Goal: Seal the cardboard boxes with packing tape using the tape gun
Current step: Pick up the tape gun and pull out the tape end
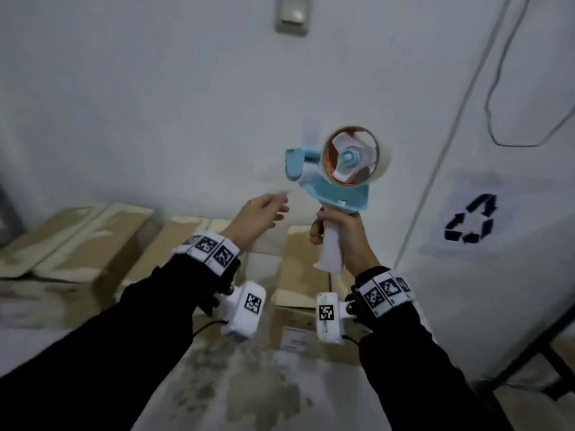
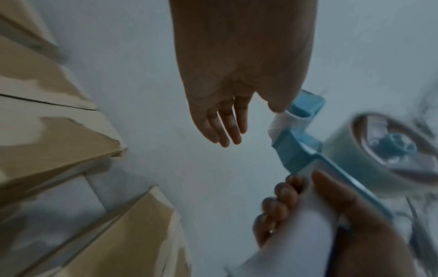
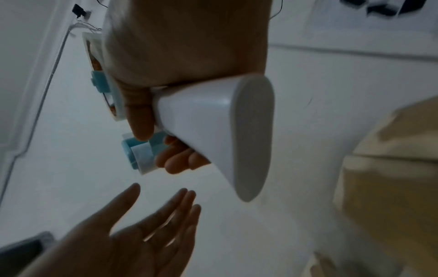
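A blue and white tape gun (image 1: 333,175) with a roll of clear tape (image 1: 354,158) is held up in front of the wall. My right hand (image 1: 337,231) grips its white handle (image 1: 331,248), seen from below as the handle (image 3: 220,131) in the right wrist view. My left hand (image 1: 264,213) hovers open just left of the gun's blue nose (image 2: 303,112), fingers (image 2: 225,127) straight and holding nothing. Three cardboard boxes sit below against the wall: a left box (image 1: 71,241), a middle box (image 1: 174,241) and a right box (image 1: 298,284).
A white wall (image 1: 186,104) stands close behind the boxes. A recycling sign (image 1: 469,222) hangs on it at the right, beside a cable (image 1: 497,113). A dark metal frame (image 1: 529,353) stands at the lower right. The stained floor (image 1: 249,384) lies before the boxes.
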